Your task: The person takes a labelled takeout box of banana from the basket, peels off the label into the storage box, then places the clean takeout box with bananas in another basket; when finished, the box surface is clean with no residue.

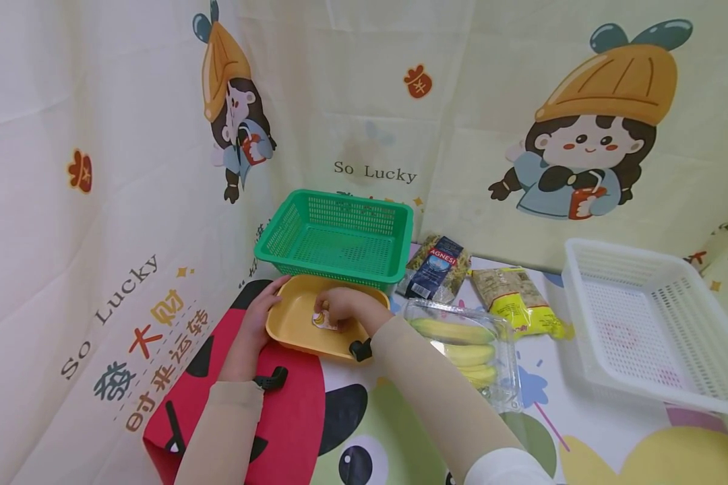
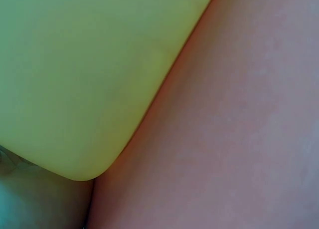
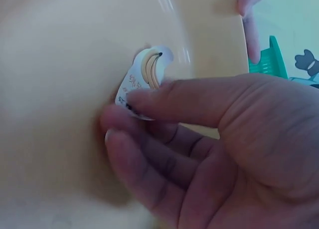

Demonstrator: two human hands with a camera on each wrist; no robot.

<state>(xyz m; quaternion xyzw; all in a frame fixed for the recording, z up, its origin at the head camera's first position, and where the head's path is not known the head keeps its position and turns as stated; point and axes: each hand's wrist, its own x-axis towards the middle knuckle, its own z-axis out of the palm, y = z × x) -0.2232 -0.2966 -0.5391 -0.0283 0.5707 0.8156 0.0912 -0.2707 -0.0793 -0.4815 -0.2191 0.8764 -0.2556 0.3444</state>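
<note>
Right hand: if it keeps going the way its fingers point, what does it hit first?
The right hand reaches into the yellow tray, fingertips on a small banana sticker on the tray floor. Straight on, it would probably meet the tray's far wall, then the green basket behind; depth is unclear.

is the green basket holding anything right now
No, the green basket shows only its bare mesh floor; the bananas lie in a clear box on the table.

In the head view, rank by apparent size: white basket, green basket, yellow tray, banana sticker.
1. White basket, though it sits nearer the camera, so its lead is unsure.
2. Green basket.
3. Yellow tray, partly covered by the hands.
4. Banana sticker, plainly smallest.
</note>
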